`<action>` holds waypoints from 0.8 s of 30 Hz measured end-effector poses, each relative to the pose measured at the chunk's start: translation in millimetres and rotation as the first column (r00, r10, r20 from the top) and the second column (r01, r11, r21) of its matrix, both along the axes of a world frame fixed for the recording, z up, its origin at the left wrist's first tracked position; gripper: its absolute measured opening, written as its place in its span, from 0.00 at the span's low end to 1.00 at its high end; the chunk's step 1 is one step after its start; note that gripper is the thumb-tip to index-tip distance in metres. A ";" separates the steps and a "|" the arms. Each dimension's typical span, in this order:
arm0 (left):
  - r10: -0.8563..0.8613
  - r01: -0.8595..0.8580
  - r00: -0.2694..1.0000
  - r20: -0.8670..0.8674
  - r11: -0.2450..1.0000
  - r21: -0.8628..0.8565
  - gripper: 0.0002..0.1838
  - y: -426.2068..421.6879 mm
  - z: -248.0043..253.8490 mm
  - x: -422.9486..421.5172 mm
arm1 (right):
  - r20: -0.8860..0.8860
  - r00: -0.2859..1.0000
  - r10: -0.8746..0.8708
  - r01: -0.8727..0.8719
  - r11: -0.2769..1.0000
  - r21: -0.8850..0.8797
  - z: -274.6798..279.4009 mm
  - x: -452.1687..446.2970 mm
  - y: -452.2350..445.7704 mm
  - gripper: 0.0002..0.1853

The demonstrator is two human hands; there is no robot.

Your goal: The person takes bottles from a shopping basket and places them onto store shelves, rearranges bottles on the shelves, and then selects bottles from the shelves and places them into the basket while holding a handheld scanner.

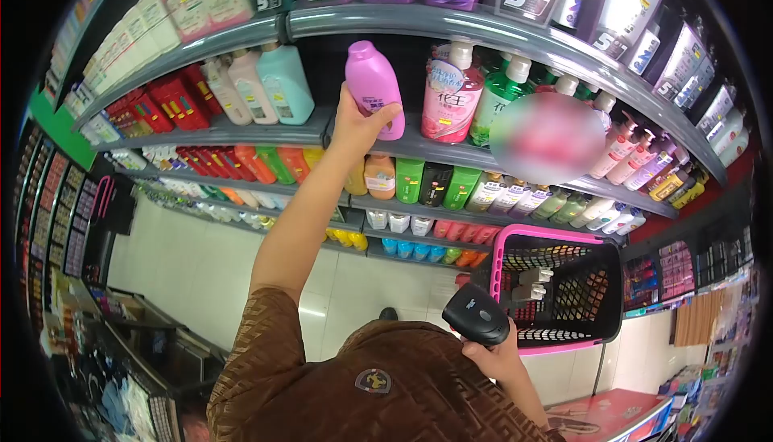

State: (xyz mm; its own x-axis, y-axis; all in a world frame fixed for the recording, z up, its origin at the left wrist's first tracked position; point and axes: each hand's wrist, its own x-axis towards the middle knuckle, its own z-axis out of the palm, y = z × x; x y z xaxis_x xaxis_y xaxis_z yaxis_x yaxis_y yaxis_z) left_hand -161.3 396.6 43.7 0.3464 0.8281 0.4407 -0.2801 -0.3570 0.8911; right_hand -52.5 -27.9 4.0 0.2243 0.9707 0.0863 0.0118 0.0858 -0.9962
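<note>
While the left hand (362, 124) grips a lilac bottle (373, 70), thumb pressed over its front and fingers curled round the other side, the bottle tilts a little, cap up, at the lip of a grey shelf (302, 134); whether its base touches the shelf cannot be told. To the left of those fingers stands a turquoise bottle (283, 86); to their right, a pink pump bottle (452, 108) and a green one (498, 104), then a blurred patch. Above the fingers, an upper shelf (378, 21) with a shiny grey edge carries dark and silver packs. Below them, lower shelves (419, 209) hold close rows of colourful bottles.

Near the body, the right hand (495, 355) is closed around a black scanner (477, 315); some of its fingers are hidden underneath. Just beyond these fingers, to the right, is a black basket (498, 265) with a pink rim, two pale items (531, 285) inside. Pale, glossy tiles cover the floor (185, 241) of this shop aisle, and a stocked rack (56, 208) stands well to the left of both hands.
</note>
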 end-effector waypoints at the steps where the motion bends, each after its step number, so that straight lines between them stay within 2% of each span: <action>1: -0.043 0.042 0.998 -0.043 0.999 -0.013 0.35 12.1 -3.5 8.7 | 0.001 1.000 -0.022 0.022 1.000 -0.001 -0.9 -2.3 0.8 0.23; 2: -0.036 0.037 0.998 -0.053 0.999 0.028 0.34 26.2 -14.9 16.5 | -0.004 0.999 -0.045 0.045 0.999 0.002 -3.0 -5.3 -0.4 0.23; 4: -0.097 0.096 0.994 -0.044 0.995 -0.010 0.34 31.3 -18.5 25.9 | -0.016 0.996 -0.088 0.088 0.996 -0.002 -4.0 -12.4 -1.6 0.24; 6: -0.152 0.150 0.988 -0.033 0.987 -0.051 0.35 34.8 -25.7 34.6 | -0.127 0.978 -0.162 0.155 0.986 -0.063 -1.9 -19.4 -3.8 0.24; 7: -0.136 0.134 0.988 -0.074 0.991 -0.029 0.35 35.9 -31.0 38.3 | -0.129 0.976 -0.176 0.168 0.983 -0.070 -3.7 -20.5 -5.0 0.24; 12: -0.115 0.117 0.985 -0.132 0.993 0.007 0.35 31.5 -33.7 42.6 | -0.123 0.971 -0.207 0.200 0.978 -0.066 -7.9 -22.3 -1.8 0.24; 15: -0.176 0.177 0.980 -0.096 0.984 0.006 0.35 32.9 -34.2 42.1 | -0.165 0.969 -0.181 0.175 0.983 -0.052 -10.0 -22.1 -0.2 0.25; 21: -0.211 0.206 0.962 -0.173 0.977 -0.049 0.40 33.9 -29.5 34.1 | -0.147 0.974 -0.174 0.172 0.985 -0.028 -0.1 -20.3 5.2 0.25; 23: -0.166 0.175 0.978 -0.125 0.982 0.069 0.45 30.2 -26.5 31.5 | -0.157 0.969 -0.191 0.190 0.981 -0.023 -0.3 -18.1 2.7 0.25; 24: -0.192 0.190 0.981 0.033 0.980 0.056 0.47 21.3 -24.6 31.6 | -0.169 0.965 -0.199 0.199 0.980 -0.017 -1.1 -16.9 -0.3 0.24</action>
State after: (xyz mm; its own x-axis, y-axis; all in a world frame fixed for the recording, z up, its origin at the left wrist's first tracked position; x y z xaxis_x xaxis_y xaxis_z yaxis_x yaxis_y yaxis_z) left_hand -129.7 417.8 19.1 0.4778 0.7239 0.4977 -0.3813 -0.3396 0.8599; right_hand -69.4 -28.2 2.9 0.4238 0.9052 0.0307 -0.1397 0.0988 -0.9853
